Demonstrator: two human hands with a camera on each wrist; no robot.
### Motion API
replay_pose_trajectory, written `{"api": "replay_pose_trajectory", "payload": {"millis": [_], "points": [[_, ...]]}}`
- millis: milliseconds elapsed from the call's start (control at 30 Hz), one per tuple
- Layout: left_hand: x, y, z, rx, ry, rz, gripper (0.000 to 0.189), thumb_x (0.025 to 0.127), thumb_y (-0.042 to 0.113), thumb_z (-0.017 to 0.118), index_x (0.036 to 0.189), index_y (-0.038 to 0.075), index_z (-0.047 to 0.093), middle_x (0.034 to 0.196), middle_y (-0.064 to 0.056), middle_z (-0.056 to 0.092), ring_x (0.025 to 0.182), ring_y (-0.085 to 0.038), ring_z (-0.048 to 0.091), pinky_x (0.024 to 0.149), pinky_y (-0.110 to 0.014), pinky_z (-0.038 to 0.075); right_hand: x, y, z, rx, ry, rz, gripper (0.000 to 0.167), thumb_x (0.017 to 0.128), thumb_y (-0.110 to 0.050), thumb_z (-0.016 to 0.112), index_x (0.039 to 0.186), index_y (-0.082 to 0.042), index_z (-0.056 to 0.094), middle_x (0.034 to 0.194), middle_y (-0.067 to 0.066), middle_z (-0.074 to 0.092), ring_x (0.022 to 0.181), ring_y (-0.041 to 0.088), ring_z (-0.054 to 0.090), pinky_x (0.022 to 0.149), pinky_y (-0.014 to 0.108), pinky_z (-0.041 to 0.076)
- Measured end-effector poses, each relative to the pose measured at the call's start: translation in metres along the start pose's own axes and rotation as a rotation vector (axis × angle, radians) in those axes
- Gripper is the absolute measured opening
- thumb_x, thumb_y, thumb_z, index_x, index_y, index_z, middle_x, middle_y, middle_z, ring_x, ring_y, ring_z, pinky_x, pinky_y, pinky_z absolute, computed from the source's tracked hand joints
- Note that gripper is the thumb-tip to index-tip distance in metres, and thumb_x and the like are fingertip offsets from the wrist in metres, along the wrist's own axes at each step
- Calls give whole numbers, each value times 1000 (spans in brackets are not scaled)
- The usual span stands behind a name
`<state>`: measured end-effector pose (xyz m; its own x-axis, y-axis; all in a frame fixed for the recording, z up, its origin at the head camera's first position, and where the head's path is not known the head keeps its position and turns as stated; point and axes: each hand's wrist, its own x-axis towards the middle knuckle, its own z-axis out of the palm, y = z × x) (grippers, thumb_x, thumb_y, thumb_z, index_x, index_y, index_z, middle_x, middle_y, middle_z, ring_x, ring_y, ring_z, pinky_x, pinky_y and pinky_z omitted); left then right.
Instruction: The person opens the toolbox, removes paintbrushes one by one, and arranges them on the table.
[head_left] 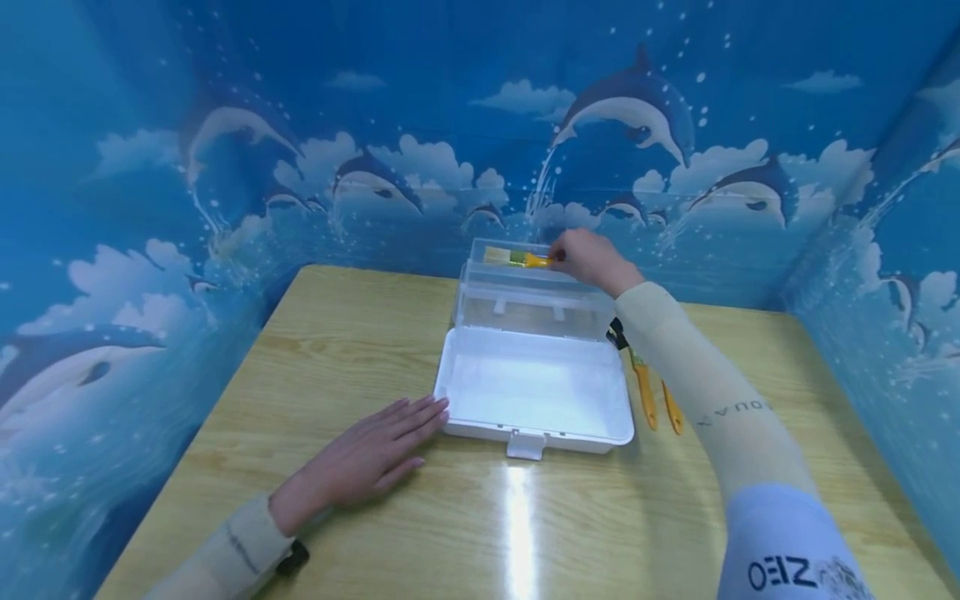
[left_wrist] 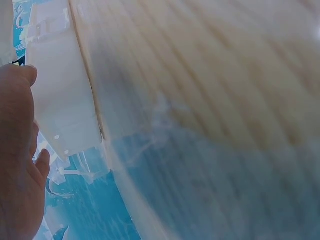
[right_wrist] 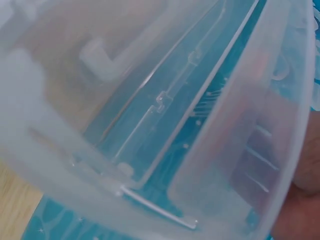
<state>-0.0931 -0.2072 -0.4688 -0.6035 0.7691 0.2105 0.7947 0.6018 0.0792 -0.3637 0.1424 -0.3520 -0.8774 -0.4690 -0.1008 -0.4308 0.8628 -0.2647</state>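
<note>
A white plastic box [head_left: 532,387] stands opened on the table, its clear compartments [head_left: 517,310] raised behind the base. At the topmost compartment, my right hand [head_left: 588,257] pinches the orange handle of a paintbrush [head_left: 519,257] whose pale bristles point left. The right wrist view has the translucent plastic [right_wrist: 50,140] close up, with part of the right hand [right_wrist: 300,215] at its far edge. My left hand [head_left: 375,450] lies flat with straight fingers, fingertips right at the box's front left corner. In the left wrist view that hand [left_wrist: 17,150] is beside the white box wall [left_wrist: 60,90].
Right of the box, partly under my right forearm, lie one paintbrush [head_left: 645,396], another orange handle [head_left: 672,410] and a small black item [head_left: 617,335]. The wooden table [head_left: 360,333] ends against a blue dolphin-print backdrop [head_left: 420,100] at the back and sides.
</note>
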Motion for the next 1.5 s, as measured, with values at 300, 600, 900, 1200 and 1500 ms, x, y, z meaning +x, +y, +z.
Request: {"api": "replay_pose_trajectory", "payload": {"millis": [300, 600, 900, 1200, 1500], "points": [[1, 1, -3, -5, -4, -1, 67, 105, 33, 54, 162, 13, 25, 170, -2, 20, 155, -21, 24, 129, -37, 17, 1, 4, -1, 26, -26, -63, 23, 100, -12, 66, 119, -2, 74, 116, 17, 73, 106, 30, 69, 96, 47, 58], [3, 2, -5, -3, -17, -7, 66, 106, 34, 50, 162, 13, 23, 171, -1, 17, 156, -20, 22, 127, -42, 22, 0, 5, -2, 25, -35, -77, 21, 103, -12, 60, 121, -2, 66, 114, 16, 69, 101, 28, 65, 90, 44, 57], [4, 3, -2, -5, -19, -19, 67, 106, 34, 52, 163, 14, 23, 171, -1, 17, 156, -19, 22, 127, -40, 23, -1, 3, 0, 32, -68, -83, 33, 106, -6, 52, 137, 0, 60, 133, 20, 63, 121, 33, 60, 107, 49, 52], [2, 3, 0, 0, -3, 1, 67, 105, 33, 54, 162, 11, 26, 170, -4, 21, 155, -21, 25, 126, -41, 24, -7, 3, 0, 40, -53, -97, 31, 106, -7, 50, 135, 0, 60, 131, 20, 63, 121, 33, 60, 106, 49, 52], [0, 1, 1, 25, 21, 20, 69, 104, 33, 55, 162, 11, 25, 170, -5, 22, 155, -23, 26, 127, -39, 22, -7, 2, 0, 35, -39, -109, 31, 107, -8, 50, 135, -2, 61, 131, 17, 64, 121, 31, 61, 106, 48, 53]]}}
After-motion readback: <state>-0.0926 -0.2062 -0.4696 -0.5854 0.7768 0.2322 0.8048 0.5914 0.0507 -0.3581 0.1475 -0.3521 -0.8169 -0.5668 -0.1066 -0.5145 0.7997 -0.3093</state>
